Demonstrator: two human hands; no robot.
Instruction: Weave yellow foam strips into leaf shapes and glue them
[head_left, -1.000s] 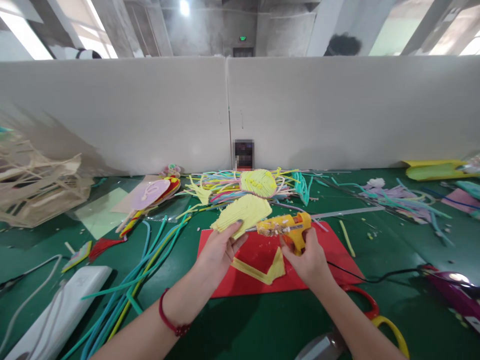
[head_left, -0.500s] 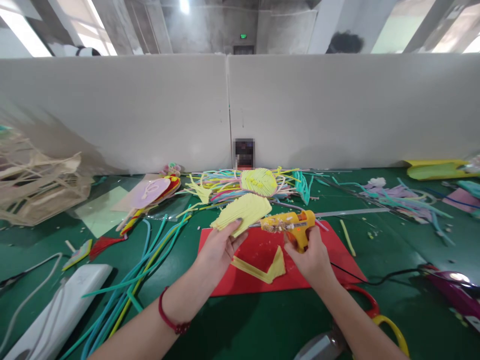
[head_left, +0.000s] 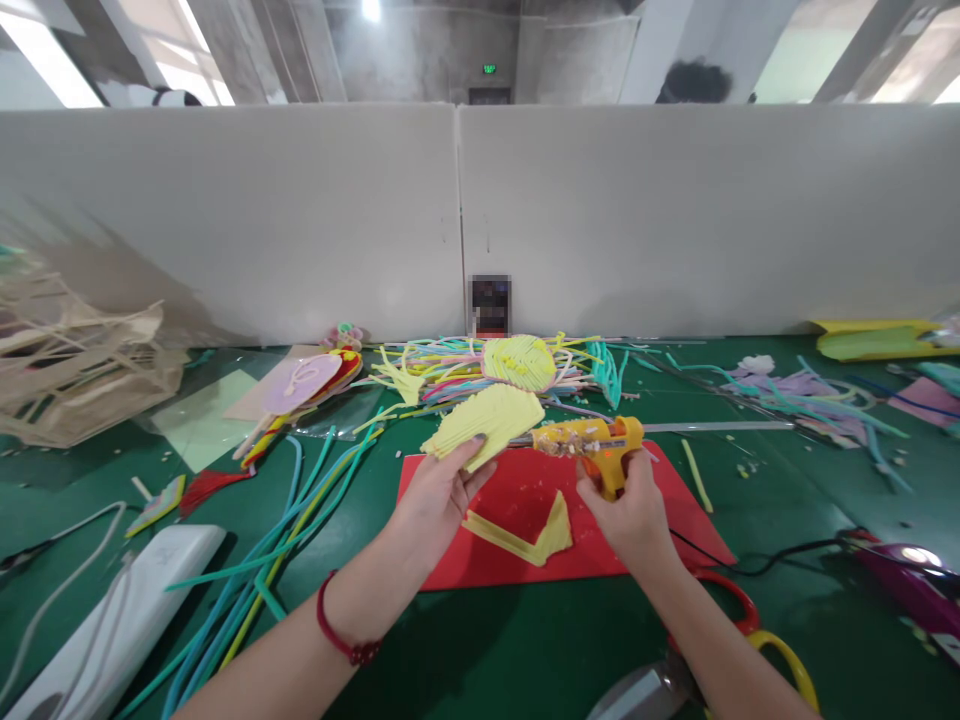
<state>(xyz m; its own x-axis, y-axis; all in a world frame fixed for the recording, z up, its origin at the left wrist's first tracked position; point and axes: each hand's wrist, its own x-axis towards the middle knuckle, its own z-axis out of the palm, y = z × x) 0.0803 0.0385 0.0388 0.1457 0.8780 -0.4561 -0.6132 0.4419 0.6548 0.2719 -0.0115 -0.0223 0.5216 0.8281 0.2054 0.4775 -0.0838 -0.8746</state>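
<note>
A pale yellow ribbed oval piece [head_left: 491, 420] is pinched in my left hand [head_left: 442, 495], thumb on its upper face and fingers beneath. My right hand [head_left: 630, 510] grips a yellow hot glue gun [head_left: 592, 445] spotted with glue residue. Its nozzle points left and lies close to the oval's right edge; whether they touch I cannot tell. Under both hands lies a red sheet [head_left: 637, 560], with a bent pale yellow strip [head_left: 525, 545] on it. Behind the oval, a similar yellow ribbed round [head_left: 517, 362] rests on a heap of coloured strands [head_left: 442, 375].
Red and yellow-handled scissors [head_left: 652, 690] lie near my right forearm. Blue and green strands [head_left: 247, 560] and a white power strip [head_left: 127, 610] are at left. A lilac fan shape [head_left: 300, 385] sits behind. A purple device [head_left: 900, 590] is at right; a grey partition [head_left: 300, 220] stands at the back.
The glue gun in my right hand has shifted slightly to the right along the oval's edge. My left hand and the oval stay almost where they were.
</note>
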